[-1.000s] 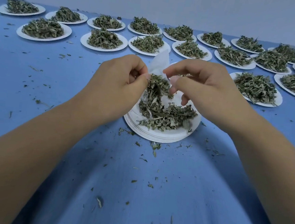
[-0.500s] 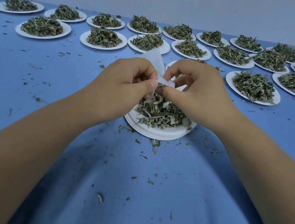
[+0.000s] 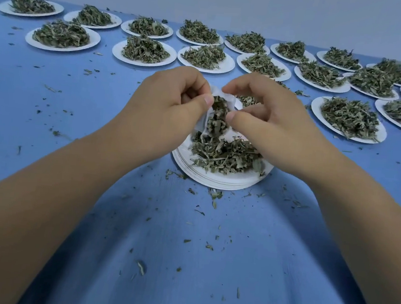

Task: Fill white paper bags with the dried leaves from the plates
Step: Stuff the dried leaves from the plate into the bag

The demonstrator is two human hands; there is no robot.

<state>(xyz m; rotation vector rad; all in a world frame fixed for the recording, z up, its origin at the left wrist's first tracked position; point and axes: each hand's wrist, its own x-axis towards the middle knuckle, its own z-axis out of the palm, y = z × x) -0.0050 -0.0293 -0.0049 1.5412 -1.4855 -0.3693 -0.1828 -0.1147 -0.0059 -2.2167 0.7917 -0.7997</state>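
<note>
Blue cloth covers the worktop (image 3: 185, 259), which runs back to a pale wall (image 3: 231, 4). In the middle of it sits a stack of white paper plates (image 3: 218, 181), and on the top one lies a loose heap of dried leaves (image 3: 226, 154), grey-green and crumpled.

Just above the far part of that stack, both hands hold a white paper bag (image 3: 226, 97) between them. The left hand (image 3: 166, 110) has its fingers curled in and its thumb pressed on the bag's left edge, pinching the paper. The right hand (image 3: 275, 119) pinches the opposite edge between thumb and forefinger, its other fingers bent loosely behind. The mouth of the bag is pulled apart and faces the camera, and it is packed with leaf pieces (image 3: 218, 120) almost to the rim. The bag's lower end hangs close over the heap; whether it touches the leaves cannot be told.

Along the far side of the worktop stand two rows of filled plates (image 3: 94, 39), each with its own mound of leaves, and one more filled plate (image 3: 316, 108) lies near the right hand. Small leaf crumbs (image 3: 215, 194) are scattered over the cloth, thickest just in front of the stack.
</note>
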